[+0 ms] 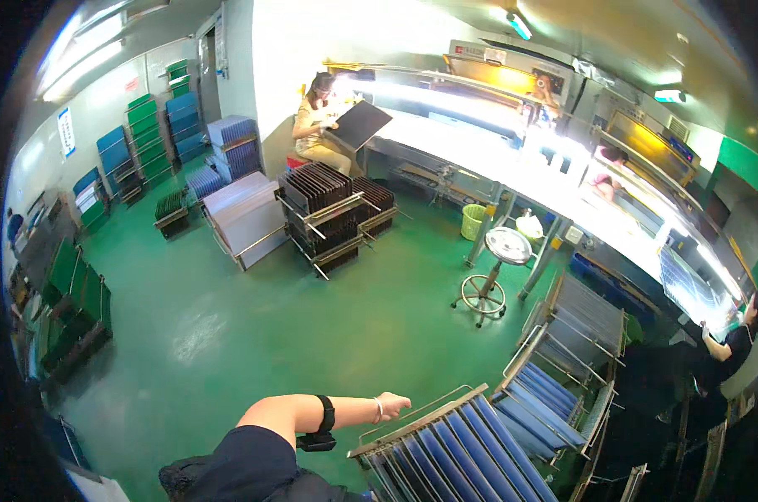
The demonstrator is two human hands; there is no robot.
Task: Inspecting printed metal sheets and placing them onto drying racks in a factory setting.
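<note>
My left arm reaches in from the lower edge, with a dark sleeve, a black strap and device on the forearm and a pale bangle at the wrist. The fingers of my left hand (391,407) are curled closed at the thin metal handle (440,396) of a rack, seemingly round it. That rack (471,448) stands just in front of me and holds several upright blue panels in slots. Where fingers and handle meet is too small to see clearly. My right hand is not in view.
More panel racks (542,406) stand at the right. A round stool (508,247) on castors and a green bin (473,222) are by the bright workbench (446,138). Dark panels fill racks (320,209) further off. A seated person handles a dark panel (360,125); others work along the bench.
</note>
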